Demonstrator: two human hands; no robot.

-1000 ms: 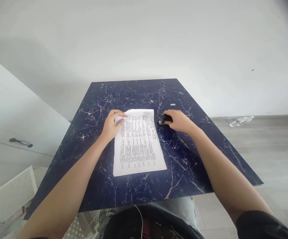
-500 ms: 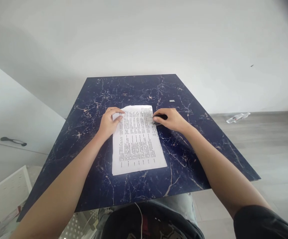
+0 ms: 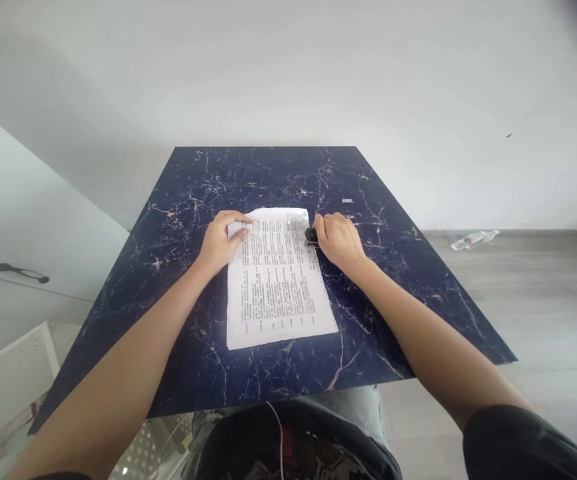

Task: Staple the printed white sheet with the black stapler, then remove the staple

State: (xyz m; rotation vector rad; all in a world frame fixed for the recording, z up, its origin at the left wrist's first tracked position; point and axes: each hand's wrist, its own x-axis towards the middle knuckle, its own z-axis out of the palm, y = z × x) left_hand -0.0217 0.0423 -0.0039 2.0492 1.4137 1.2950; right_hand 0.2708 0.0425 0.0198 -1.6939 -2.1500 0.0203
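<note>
Pale walls (image 3: 288, 73) surround a dark blue, marbled table (image 3: 188, 387), with a white cupboard at far left showing a black handle (image 3: 21, 272), and a white crate (image 3: 11, 363) below it. Next comes the left hand (image 3: 224, 241), its thumb and forefinger parted by a modest gap, the tips resting on the upper left part of the printed paper (image 3: 278, 293); whether any finger is tucked underneath, I cannot tell. This paper lies flat, mid-table, its near edge towards the person. At its upper right edge sits the black stapler (image 3: 310, 236), its nose over the margin, its other end wrapped in the closed right hand (image 3: 339, 239). Lining up the stapler on that edge looks like the step in hand; whether the paper is between its jaws is too small to tell. The next move seems to call for a steady left hand and a firm downward squeeze from the right. Just beyond the right hand lies a small pale strip (image 3: 347, 201), perhaps staples, and farther right, a clear wrapper (image 3: 473, 240) on the grey floor (image 3: 498, 293)
</note>
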